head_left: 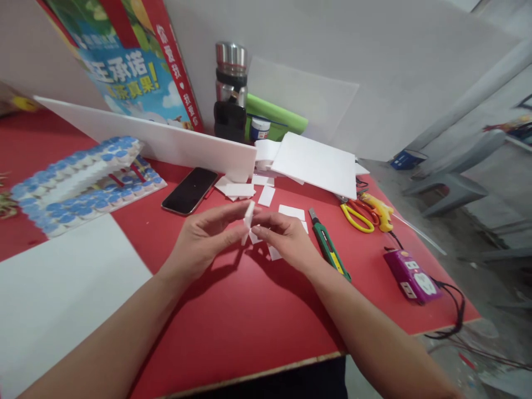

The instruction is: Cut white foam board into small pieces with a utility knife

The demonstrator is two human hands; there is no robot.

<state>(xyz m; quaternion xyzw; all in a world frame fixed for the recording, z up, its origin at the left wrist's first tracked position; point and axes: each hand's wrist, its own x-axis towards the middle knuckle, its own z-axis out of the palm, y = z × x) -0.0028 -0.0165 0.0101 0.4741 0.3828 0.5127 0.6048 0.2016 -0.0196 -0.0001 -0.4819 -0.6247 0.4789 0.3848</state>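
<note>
Over the middle of the red table, my left hand (208, 235) pinches a small white board piece (248, 215) held on edge. My right hand (285, 235) meets it from the other side, its thumb and fingers closed at a second small white piece (254, 237) low against the first. Whether the two pieces are joined I cannot tell. Loose white rectangles lie just beyond, among them a white rectangle (266, 195) and another by my right knuckles (292, 212). A green utility knife (330, 246) with its blade out rests right of my right hand.
A phone (190, 191) and a blue-and-white model (89, 185) lie left, near a white sheet (70, 299). A long white board (166, 138) stands behind. Rightward are yellow-handled scissors (356, 218), a yellow glue gun (379, 210) and a purple power strip (411, 277). A steel flask (231, 66) stands at the back.
</note>
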